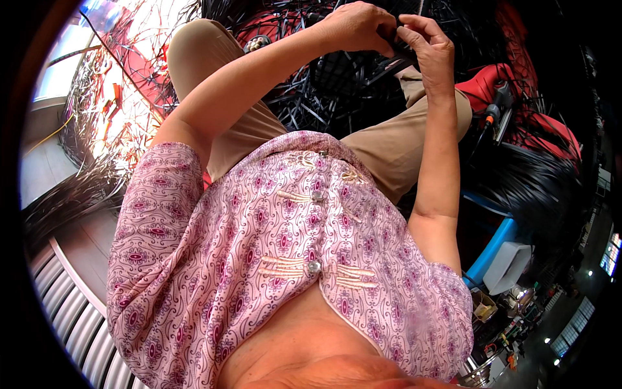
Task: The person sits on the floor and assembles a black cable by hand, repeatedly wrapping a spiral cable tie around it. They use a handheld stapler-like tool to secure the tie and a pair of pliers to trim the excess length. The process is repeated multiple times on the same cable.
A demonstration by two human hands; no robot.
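Black strips (pixel 298 107) are lying in a dense tangle around tan trousers (pixel 201 65), and I am viewing them remotely, from above a pink-patterned blouse (pixel 285 240). At one o'clock, beyond the lap, two bare hands are meeting over the tangle. The left hand (pixel 364 29) is curling its fingers about a thin dark piece (pixel 390 30); the right hand (pixel 433 50) is apparently pinching the same piece between thumb and fingers. From the left hand the piece is lying at three o'clock, from the right at nine, so neither hand is sitting nearer. Fingers are hiding most of it, and I am not managing to tell where its long axis is pointing. At two o'clock a dark tool (pixel 499 104) with an orange part is resting near red material (pixel 483 83); between three and four, a white container (pixel 508 268) is standing just beside a blue piece (pixel 492 249).
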